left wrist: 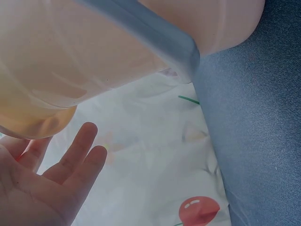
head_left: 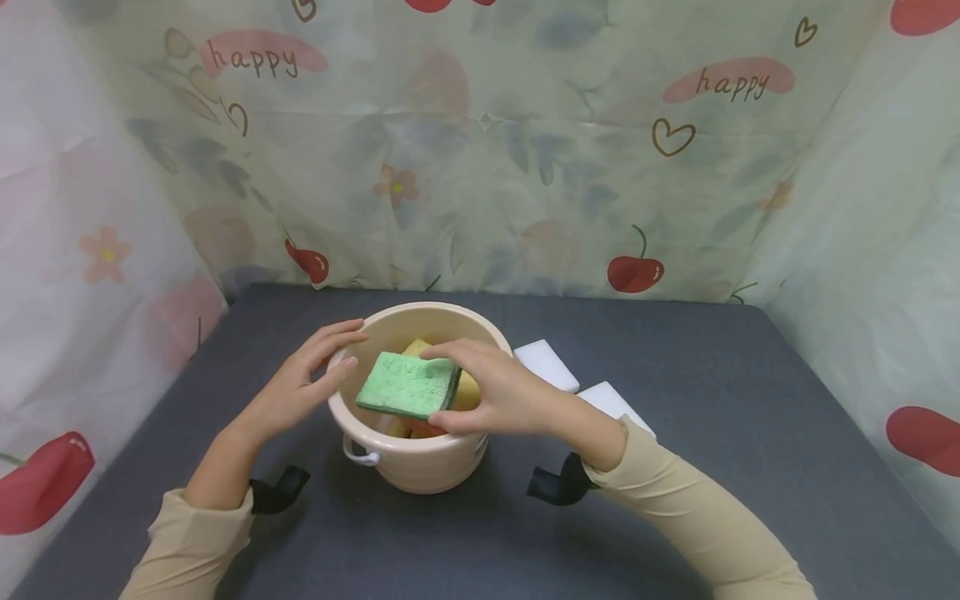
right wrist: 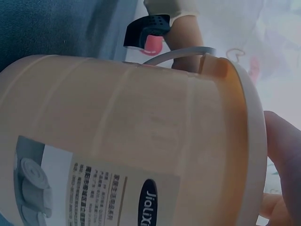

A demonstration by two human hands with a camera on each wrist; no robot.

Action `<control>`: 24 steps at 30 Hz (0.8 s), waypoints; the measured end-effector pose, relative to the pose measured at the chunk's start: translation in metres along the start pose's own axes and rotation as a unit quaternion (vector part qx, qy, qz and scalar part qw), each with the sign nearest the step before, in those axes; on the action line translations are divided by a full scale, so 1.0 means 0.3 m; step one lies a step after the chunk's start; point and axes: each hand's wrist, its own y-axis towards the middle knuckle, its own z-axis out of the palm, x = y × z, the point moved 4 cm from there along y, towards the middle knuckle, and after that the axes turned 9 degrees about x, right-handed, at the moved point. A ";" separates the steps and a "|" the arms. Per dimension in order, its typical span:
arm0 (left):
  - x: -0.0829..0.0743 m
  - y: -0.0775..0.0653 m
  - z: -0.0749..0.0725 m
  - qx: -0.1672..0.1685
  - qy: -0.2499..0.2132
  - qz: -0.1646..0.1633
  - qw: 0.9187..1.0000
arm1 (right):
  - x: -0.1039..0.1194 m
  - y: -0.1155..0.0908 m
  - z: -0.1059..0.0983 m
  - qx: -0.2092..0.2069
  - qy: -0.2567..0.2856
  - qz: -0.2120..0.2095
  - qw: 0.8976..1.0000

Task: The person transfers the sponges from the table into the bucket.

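Observation:
In the head view my right hand [head_left: 501, 387] pinches a green sponge [head_left: 405, 383] between thumb and fingers, over the mouth of a pale peach bucket [head_left: 431, 467]. The sponge has a darker underside. Below it, partly hidden, lie a yellow piece [head_left: 417, 346] and something orange [head_left: 423, 428] inside the bucket. My left hand [head_left: 307, 367] is at the bucket's left rim with its fingers spread and nothing gripped. The left wrist view shows these extended fingers [left wrist: 77, 155] beside the rim. In the right wrist view, only part of the right hand [right wrist: 284, 155] appears past the rim.
Two white blocks, a farther one [head_left: 546, 365] and a nearer one [head_left: 611, 404], lie right of the bucket on the dark table [head_left: 705, 400]. A grey handle [left wrist: 155, 40] hangs along the bucket's side. Printed curtains [head_left: 487, 167] enclose the back and sides.

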 end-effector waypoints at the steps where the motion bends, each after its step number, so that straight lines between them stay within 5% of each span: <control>1: 0.000 0.000 0.000 0.000 0.000 0.000 1.000 | 0.001 0.003 0.001 0.002 0.002 -0.002 1.000; 10: 0.002 0.001 -0.003 -0.004 0.005 0.002 1.000 | 0.002 0.006 0.009 0.042 0.006 -0.007 0.999; 24: 0.002 0.002 -0.002 -0.003 0.007 -0.001 1.000 | -0.053 -0.085 -0.077 -0.067 0.031 -0.006 0.997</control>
